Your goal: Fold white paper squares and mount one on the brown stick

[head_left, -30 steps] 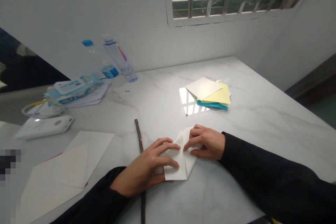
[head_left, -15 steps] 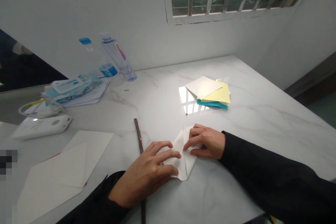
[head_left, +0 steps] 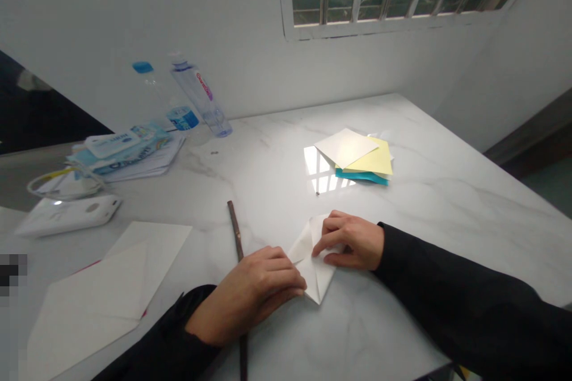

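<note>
The folded paper point(head_left: 318, 271) lies on the tabletop point(head_left: 451, 220), a white, pointed shape between the two hands and close to the person. The right grip point(head_left: 353, 241) sits over its upper right side, the fingers bunched together with their tips pressed onto the layers; the view does not settle whether thumb and fingers actually pinch the sheet. The left grip point(head_left: 252, 294) is curled and closed, its fingertips against the paper's left edge, and whether it holds the paper cannot be told either. A thin dark stick point(head_left: 236, 232) runs beneath that hand, just beside the paper.

For clean work here, the right fingertips should pin the layers firmly so they cannot slide, with the edges lined up before any pressure goes on a crease. Pressing from the middle of a fold outward would likely keep it sharp and flat.

Farther off lies a stack of white, yellow and teal sheets point(head_left: 353, 155). Large white sheets point(head_left: 107, 289) lie to the left, near a white case point(head_left: 67, 215), a wipes packet point(head_left: 120, 146) and a plastic bottle point(head_left: 201, 95)
</note>
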`<state>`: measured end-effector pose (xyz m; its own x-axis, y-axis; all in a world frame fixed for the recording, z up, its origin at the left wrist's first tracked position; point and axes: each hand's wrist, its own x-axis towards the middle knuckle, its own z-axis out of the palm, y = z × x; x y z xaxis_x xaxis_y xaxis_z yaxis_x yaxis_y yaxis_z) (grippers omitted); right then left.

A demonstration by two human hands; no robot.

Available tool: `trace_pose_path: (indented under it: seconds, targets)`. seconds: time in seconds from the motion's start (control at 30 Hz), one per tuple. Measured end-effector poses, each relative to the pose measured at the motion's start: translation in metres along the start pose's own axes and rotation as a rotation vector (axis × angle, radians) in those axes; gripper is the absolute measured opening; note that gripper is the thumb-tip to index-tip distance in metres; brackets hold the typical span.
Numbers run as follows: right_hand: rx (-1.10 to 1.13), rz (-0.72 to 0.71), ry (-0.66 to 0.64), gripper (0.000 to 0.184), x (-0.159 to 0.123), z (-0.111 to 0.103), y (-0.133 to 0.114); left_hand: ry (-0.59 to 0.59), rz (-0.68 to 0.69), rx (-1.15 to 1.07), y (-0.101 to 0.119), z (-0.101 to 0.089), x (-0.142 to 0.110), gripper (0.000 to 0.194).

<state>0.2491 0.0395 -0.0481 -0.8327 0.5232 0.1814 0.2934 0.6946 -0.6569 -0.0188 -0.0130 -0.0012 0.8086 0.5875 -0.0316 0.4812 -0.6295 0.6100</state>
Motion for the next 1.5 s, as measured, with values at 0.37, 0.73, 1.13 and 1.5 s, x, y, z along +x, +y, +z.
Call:
trace_pose_path:
  seconds: [0.37,0.73,1.13,1.5]
  targets:
    - [0.015,-0.005,-0.003,0.021,0.000,0.000,0.001,-0.057,-0.009,-0.115,0.000,0.001,0.003,0.018]
    - [0.006,0.010,-0.028,0.022,0.000,-0.002,-0.001,0.114,-0.028,-0.133,-0.005,0.015,0.011,0.011]
    - [0.006,0.009,-0.023,0.022,0.001,-0.001,-0.002,0.241,-0.128,-0.264,-0.011,0.022,0.018,0.011]
    - [0.005,0.020,-0.023,0.022,0.001,-0.001,-0.003,0.294,-0.255,-0.222,-0.008,0.031,0.021,0.027]
